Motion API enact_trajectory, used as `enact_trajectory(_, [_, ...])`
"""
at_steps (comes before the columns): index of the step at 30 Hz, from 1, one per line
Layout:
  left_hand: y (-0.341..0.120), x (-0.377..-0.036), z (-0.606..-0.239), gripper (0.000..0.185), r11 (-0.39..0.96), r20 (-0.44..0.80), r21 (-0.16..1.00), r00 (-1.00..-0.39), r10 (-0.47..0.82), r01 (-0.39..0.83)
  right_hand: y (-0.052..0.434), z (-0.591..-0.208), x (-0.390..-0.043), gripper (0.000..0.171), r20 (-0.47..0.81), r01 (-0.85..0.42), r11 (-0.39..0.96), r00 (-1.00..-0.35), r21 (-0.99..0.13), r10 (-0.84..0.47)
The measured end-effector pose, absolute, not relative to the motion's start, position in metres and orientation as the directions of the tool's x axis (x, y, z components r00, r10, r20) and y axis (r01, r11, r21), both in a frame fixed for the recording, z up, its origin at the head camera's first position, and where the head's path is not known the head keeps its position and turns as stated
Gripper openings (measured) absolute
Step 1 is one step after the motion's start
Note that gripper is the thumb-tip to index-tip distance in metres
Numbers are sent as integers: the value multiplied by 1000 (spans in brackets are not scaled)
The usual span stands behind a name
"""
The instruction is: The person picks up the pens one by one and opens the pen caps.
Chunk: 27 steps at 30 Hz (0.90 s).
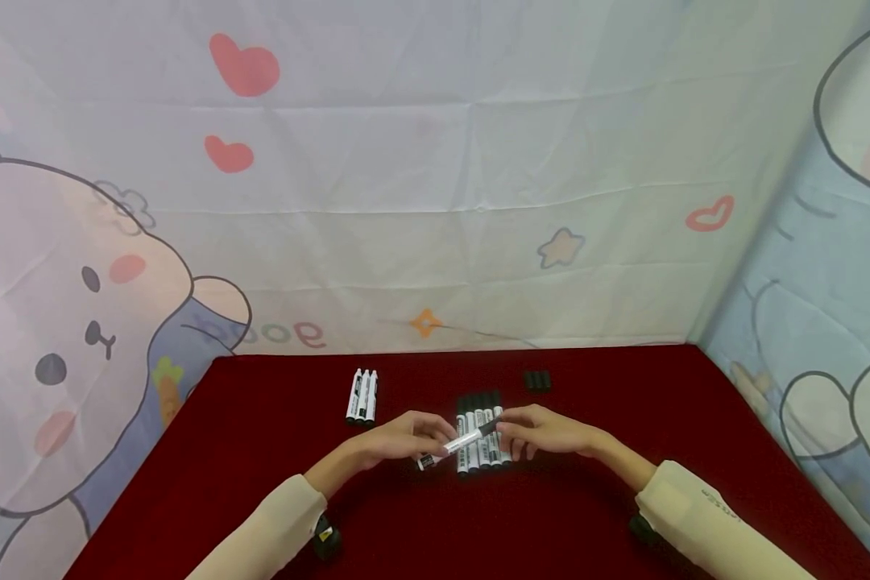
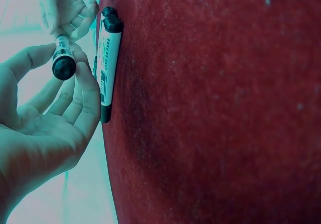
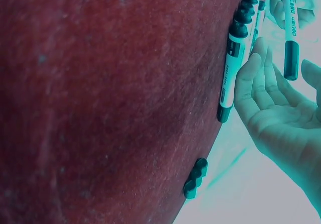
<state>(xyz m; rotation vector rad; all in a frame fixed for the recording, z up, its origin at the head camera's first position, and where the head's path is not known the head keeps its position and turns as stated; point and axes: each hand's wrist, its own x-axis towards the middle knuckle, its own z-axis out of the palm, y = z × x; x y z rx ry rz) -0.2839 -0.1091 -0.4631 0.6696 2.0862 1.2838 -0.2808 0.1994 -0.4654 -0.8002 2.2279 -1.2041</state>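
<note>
Both hands meet over the middle of the dark red tabletop (image 1: pixel 261 451), sharing one white marker (image 1: pixel 458 445) with black ends that lies slanted between them, raised just above a row of like markers (image 1: pixel 482 435). The left hand (image 1: pixel 399 439) has its thumb and fingertips curled round the lower, nearer end of the marker — in the left wrist view the black butt end (image 2: pixel 64 67) faces the camera, pinched between thumb and fingers (image 2: pixel 85 91) with the palm open below it. The right hand (image 1: pixel 544 431) takes the upper end at the black cap (image 3: pixel 291 60); its fingers (image 3: pixel 256 78) are bent about the cap, though the right wrist view shows mostly an open palm and I cannot tell how firmly they grip. The row of markers lies side by side on the cloth directly under the hands, caps pointing away from the person. Well to the left of the hands lies a separate group of three white markers (image 1: pixel 362 396), close together and parallel. Farther back and to the right, apart from everything else, sits a small cluster of loose black caps (image 1: pixel 537 380) — seen also in the right wrist view (image 3: pixel 195 178). Cream sleeves (image 1: pixel 703 515) cover both forearms. Behind the tabletop hangs a pale cartoon-printed cloth (image 1: pixel 435 201) with hearts and a bear.
</note>
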Motion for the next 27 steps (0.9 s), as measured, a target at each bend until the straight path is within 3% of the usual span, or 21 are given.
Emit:
enact_trajectory(4, [-107, -283, -463, 30, 405, -213, 905, -686, 696, 129, 196, -467, -281, 45, -142, -262, 431, -694, -863, -706])
enact_trajectory(18, [-106, -284, -463, 29, 373, -195, 916, -647, 737, 149, 184, -464, -272, 32, -186, -299, 422, -583, -856, -791])
enact_trajectory(27, [-96, -276, -457, 25, 419, -160, 863, -634, 757, 283, 182, -465, -274, 34, -211, -268, 431, -584, -861, -784])
